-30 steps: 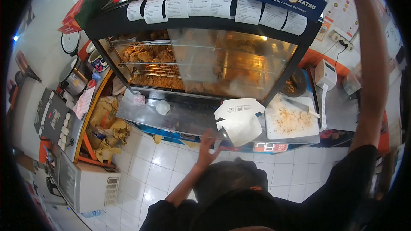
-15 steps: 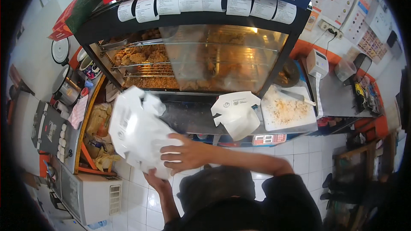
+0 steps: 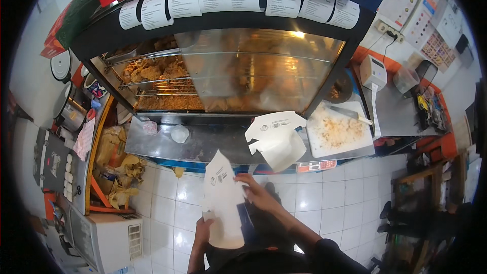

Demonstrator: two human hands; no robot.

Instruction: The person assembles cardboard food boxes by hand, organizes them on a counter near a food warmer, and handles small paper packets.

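A white cardboard food box (image 3: pixel 223 200), partly folded with pointed flaps and small dark print, is held upright in front of my body. My left hand (image 3: pixel 202 232) grips its lower left edge, the thumb on the near face. At its upper right edge, my right hand (image 3: pixel 256 193) has its fingers on the board. A dark blue outer side shows at the lower right of the box. Another white box (image 3: pixel 284 147), opened up with a curved body, lies on the steel counter (image 3: pixel 218 144) ahead. Left of it sits a small translucent white plastic bag (image 3: pixel 179 133).
A glass warming cabinet (image 3: pixel 228 71) with fried pieces on racks stands behind the counter, slips hanging along its top. To the right lie a crumb-covered white cutting board (image 3: pixel 337 129) and a knife (image 3: pixel 350 113). A label printer (image 3: pixel 373 71) is beyond. Crumpled brown paper (image 3: pixel 119 187) fills the left shelf.
The held box has come back from the left of the counter toward my body and turned upright. Both hands moved with it, and the counter's left part is now uncovered. The view shifted slightly.
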